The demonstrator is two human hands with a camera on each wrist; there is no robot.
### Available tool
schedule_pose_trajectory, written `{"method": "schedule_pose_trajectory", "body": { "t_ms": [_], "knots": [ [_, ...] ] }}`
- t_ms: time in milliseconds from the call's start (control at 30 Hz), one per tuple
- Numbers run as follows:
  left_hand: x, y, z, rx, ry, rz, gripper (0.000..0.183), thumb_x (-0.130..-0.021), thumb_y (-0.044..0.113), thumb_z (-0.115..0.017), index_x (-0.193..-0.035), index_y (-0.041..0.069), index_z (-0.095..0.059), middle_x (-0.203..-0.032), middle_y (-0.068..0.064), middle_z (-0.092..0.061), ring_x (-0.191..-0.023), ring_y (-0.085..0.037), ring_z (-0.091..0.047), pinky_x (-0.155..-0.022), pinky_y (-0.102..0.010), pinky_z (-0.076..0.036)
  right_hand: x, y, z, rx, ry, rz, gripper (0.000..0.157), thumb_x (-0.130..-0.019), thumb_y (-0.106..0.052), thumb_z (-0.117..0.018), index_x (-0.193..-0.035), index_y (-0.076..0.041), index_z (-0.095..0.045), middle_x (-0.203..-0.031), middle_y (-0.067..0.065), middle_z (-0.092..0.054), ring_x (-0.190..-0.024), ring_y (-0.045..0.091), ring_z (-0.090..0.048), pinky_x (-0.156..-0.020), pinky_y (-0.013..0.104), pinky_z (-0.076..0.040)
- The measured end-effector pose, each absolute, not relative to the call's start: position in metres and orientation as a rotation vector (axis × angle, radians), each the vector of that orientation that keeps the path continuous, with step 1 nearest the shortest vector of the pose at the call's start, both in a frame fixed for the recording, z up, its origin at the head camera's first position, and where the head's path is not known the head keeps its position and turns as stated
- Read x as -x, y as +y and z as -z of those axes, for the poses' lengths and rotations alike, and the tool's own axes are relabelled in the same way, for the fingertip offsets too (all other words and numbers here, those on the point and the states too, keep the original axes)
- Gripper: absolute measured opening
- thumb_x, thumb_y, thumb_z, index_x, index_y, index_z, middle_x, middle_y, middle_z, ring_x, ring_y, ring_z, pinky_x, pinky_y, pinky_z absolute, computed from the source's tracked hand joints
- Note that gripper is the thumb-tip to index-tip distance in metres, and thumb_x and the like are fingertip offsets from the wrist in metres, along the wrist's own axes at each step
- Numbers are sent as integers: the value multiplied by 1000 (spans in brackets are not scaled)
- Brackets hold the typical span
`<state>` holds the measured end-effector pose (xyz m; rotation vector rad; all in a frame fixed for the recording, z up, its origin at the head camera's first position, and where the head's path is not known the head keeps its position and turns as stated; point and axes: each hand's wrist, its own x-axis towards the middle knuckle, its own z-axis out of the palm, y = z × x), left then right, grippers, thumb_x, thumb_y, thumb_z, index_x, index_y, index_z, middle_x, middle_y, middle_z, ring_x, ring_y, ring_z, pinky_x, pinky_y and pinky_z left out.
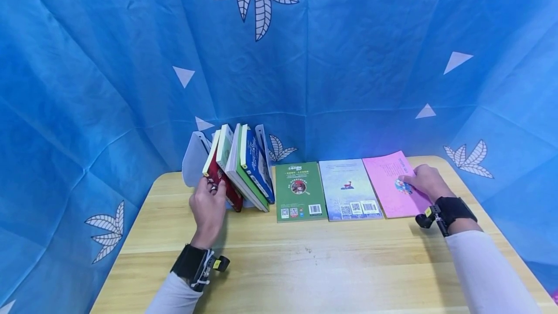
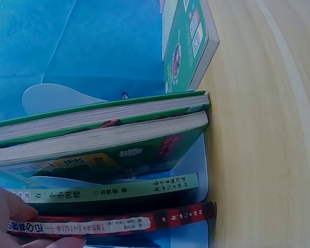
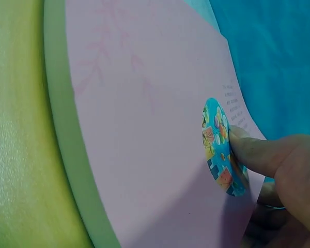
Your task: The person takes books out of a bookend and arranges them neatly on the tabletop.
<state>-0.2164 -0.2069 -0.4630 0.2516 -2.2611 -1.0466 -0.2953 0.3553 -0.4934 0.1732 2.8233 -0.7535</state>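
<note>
In the head view my left hand [image 1: 208, 206] pinches the spine of a red book [image 1: 226, 183], which leans in a row of upright books. Beside it stand a pale green book [image 2: 119, 190] and a blue-covered book [image 1: 258, 159]. At the far right, my right hand [image 1: 429, 181] grips the right edge of a pink book [image 1: 388, 178]. In the right wrist view the thumb [image 3: 256, 152] presses on the cover by a round colourful picture, with the other fingers curled at the edge, partly hidden behind it.
White bookends [image 1: 193, 156] flank the upright row. A green book [image 1: 300, 193] and a pale blue-purple book [image 1: 350, 190] lie flat between the row and the pink book. The wooden table [image 1: 322, 265] runs back to a blue patterned cloth [image 1: 348, 62].
</note>
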Motion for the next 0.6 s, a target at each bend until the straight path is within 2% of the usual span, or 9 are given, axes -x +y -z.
{"method": "schedule_pose_trajectory", "body": {
  "t_ms": [267,600],
  "knots": [
    [209,-210,464,-239,-2264,1036,28,-99,11,-69,-120,-7,-63,-116,-30,-73,-101,-43,-76,-76,-50,-66,292,353,494,-164,2831,816,47,-97,-35,-67,-94,11,-67,-68,8,-63,-60,19,-57,-55,27,-43],
    [200,-217,463,-201,-2247,987,26,-97,9,-71,-115,-9,-64,-112,-32,-74,-98,-44,-76,-74,-52,-66,290,352,495,-186,2839,834,45,-98,-34,-67,-93,10,-68,-67,8,-64,-58,18,-57,-53,27,-44]
  ]
}}
